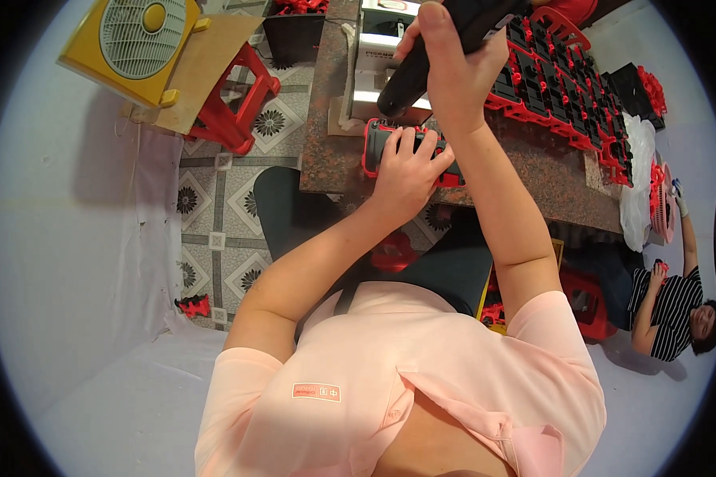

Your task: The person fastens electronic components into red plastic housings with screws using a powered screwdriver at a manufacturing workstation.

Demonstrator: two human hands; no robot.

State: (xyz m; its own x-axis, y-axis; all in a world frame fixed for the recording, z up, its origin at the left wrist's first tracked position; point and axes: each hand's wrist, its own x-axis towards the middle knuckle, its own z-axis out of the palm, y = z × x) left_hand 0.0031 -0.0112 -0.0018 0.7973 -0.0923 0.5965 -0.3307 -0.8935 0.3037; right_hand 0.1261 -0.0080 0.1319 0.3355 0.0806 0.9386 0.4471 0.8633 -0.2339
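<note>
My right hand (463,83) is wrapped around a long, thick black tool (412,86), shaped like an electric screwdriver, with its thumb along the upper side. The tool slants down to the left, its rounded lower end just above a red and black plastic housing (371,149). That housing lies at the near edge of the speckled stone table (326,163). Curled over its top, the fingers of my left hand (410,171) hold it against the table and hide much of it.
Rows of red and black housings (561,83) cover the table's right side. A white boxy device (386,60) stands at the back. Left are a yellow fan (135,44) and red stool (235,103). At far right, another person (672,306) holds a red part beside a clear plastic bag (638,183).
</note>
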